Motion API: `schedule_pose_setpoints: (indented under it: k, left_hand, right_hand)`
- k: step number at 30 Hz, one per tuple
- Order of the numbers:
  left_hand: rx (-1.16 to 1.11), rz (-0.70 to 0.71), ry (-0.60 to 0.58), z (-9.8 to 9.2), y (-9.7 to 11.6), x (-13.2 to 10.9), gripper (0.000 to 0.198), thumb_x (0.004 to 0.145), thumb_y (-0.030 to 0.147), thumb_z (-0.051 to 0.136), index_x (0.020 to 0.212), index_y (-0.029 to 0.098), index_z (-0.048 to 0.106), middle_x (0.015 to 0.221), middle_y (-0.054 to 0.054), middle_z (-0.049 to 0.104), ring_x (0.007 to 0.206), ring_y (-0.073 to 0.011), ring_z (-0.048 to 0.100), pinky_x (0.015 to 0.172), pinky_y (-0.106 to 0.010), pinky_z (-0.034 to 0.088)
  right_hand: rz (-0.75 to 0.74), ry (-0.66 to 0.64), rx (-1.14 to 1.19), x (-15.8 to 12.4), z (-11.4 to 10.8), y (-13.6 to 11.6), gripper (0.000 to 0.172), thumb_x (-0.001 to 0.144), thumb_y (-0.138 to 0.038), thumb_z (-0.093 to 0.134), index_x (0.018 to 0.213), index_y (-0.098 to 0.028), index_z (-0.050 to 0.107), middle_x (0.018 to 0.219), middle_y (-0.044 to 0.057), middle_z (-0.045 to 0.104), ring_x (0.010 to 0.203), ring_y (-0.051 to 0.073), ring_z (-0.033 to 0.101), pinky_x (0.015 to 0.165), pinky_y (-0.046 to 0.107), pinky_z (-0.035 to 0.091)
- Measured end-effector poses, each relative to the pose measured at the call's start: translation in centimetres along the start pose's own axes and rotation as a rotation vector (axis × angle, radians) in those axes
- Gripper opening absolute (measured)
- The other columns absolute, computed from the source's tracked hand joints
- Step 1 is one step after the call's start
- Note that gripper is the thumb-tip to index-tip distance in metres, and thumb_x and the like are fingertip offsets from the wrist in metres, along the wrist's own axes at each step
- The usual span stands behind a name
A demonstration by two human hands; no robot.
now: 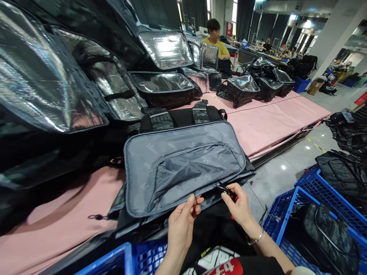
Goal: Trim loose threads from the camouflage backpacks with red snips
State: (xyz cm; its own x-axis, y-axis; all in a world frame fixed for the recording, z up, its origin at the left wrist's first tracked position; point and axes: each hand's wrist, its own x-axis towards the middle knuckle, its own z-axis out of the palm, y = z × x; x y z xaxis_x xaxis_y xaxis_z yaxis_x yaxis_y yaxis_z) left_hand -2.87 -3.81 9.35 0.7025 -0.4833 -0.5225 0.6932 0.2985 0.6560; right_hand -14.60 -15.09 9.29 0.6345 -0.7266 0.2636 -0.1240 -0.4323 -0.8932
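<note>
A black bag lies open on the pink table cover [272, 122], its grey lining flap [183, 164] turned up toward me with a stitched pocket in the middle. My left hand [182, 221] pinches the flap's near edge between thumb and fingers. My right hand [239, 206] is closed on a small black and red tool [228, 191], its tip at the flap's edge by the zipper. A bracelet sits on my right wrist.
Several open bags with silver foil lining [164, 47] are stacked at left and along the table. Blue plastic crates [323, 191] holding black bags stand at right and at the bottom. A person in a yellow shirt [219, 46] sits at the far end.
</note>
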Motion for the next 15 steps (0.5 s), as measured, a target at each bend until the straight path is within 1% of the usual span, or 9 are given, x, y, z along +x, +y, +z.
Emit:
schedule_pose_setpoints:
  k: [3, 5, 7, 8, 10, 12, 13, 15]
  left_hand:
    - [0.007, -0.015, 0.005, -0.5, -0.2, 0.2, 0.045, 0.04, 0.036, 0.083, 0.067, 0.007, 0.062, 0.073, -0.01, 0.062, 0.057, -0.008, 0.045, 0.053, -0.019, 0.039]
    - [0.021, -0.048, 0.008, -1.1, -0.2, 0.5, 0.047, 0.039, 0.037, 0.083, 0.068, 0.007, 0.062, 0.073, -0.01, 0.062, 0.056, -0.0079, 0.045, 0.052, -0.019, 0.039]
    - [0.052, -0.103, -0.019, -1.8, -0.3, 0.9, 0.051, 0.04, 0.038, 0.083, 0.074, 0.005, 0.063, 0.073, -0.01, 0.062, 0.056, -0.0081, 0.045, 0.051, -0.019, 0.038]
    - [0.069, -0.127, -0.043, -2.2, -0.3, 1.1, 0.054, 0.041, 0.039, 0.082, 0.079, 0.004, 0.064, 0.073, -0.011, 0.062, 0.055, -0.0082, 0.045, 0.05, -0.019, 0.038]
    - [0.092, -0.135, -0.073, -3.0, -0.3, 1.4, 0.056, 0.047, 0.04, 0.081, 0.086, 0.002, 0.064, 0.074, -0.011, 0.061, 0.055, -0.0078, 0.045, 0.05, -0.018, 0.038]
    - [0.097, -0.094, -0.052, -3.7, -0.2, 1.6, 0.05, 0.054, 0.038, 0.078, 0.087, 0.003, 0.064, 0.076, -0.012, 0.061, 0.056, -0.0075, 0.046, 0.049, -0.017, 0.037]
    - [0.095, -0.07, -0.03, -4.1, -0.1, 1.6, 0.046, 0.058, 0.036, 0.076, 0.087, 0.003, 0.063, 0.077, -0.012, 0.062, 0.056, -0.0074, 0.046, 0.049, -0.017, 0.037]
    - [0.09, -0.042, 0.025, -5.0, 0.3, 1.6, 0.037, 0.064, 0.031, 0.072, 0.086, 0.004, 0.062, 0.077, -0.011, 0.062, 0.055, -0.0069, 0.047, 0.049, -0.016, 0.037]
  right_hand:
    - [-0.034, 0.055, 0.057, 0.1, -0.4, 0.7, 0.023, 0.088, -0.034, 0.045, 0.094, -0.014, 0.053, 0.082, 0.003, 0.054, 0.073, 0.011, 0.048, 0.067, 0.022, 0.039]
    - [-0.018, 0.139, 0.098, 0.5, -0.7, 1.6, 0.024, 0.09, -0.034, 0.042, 0.099, -0.013, 0.052, 0.091, 0.005, 0.054, 0.081, 0.012, 0.05, 0.073, 0.023, 0.04]
    - [0.032, 0.251, 0.131, 1.3, -1.2, 2.7, 0.028, 0.088, -0.036, 0.045, 0.104, -0.013, 0.049, 0.09, 0.006, 0.054, 0.081, 0.013, 0.051, 0.073, 0.024, 0.041]
    - [0.063, 0.311, 0.152, 1.9, -1.5, 3.3, 0.033, 0.086, -0.037, 0.049, 0.106, -0.012, 0.048, 0.088, 0.006, 0.055, 0.079, 0.013, 0.051, 0.072, 0.024, 0.041]
    - [0.128, 0.408, 0.212, 3.3, -2.3, 4.5, 0.043, 0.08, -0.041, 0.056, 0.109, -0.01, 0.048, 0.092, 0.008, 0.056, 0.081, 0.014, 0.053, 0.072, 0.025, 0.043]
    - [0.194, 0.419, 0.254, 4.5, -3.0, 5.5, 0.05, 0.073, -0.043, 0.061, 0.107, -0.008, 0.052, 0.097, 0.011, 0.057, 0.085, 0.017, 0.054, 0.072, 0.026, 0.044]
    - [0.222, 0.386, 0.263, 5.0, -3.2, 5.9, 0.05, 0.071, -0.044, 0.062, 0.105, -0.008, 0.054, 0.096, 0.011, 0.058, 0.085, 0.018, 0.054, 0.07, 0.026, 0.044]
    - [0.269, 0.283, 0.258, 5.7, -3.6, 6.6, 0.048, 0.069, -0.045, 0.064, 0.099, -0.008, 0.057, 0.085, 0.009, 0.059, 0.077, 0.017, 0.054, 0.061, 0.024, 0.043]
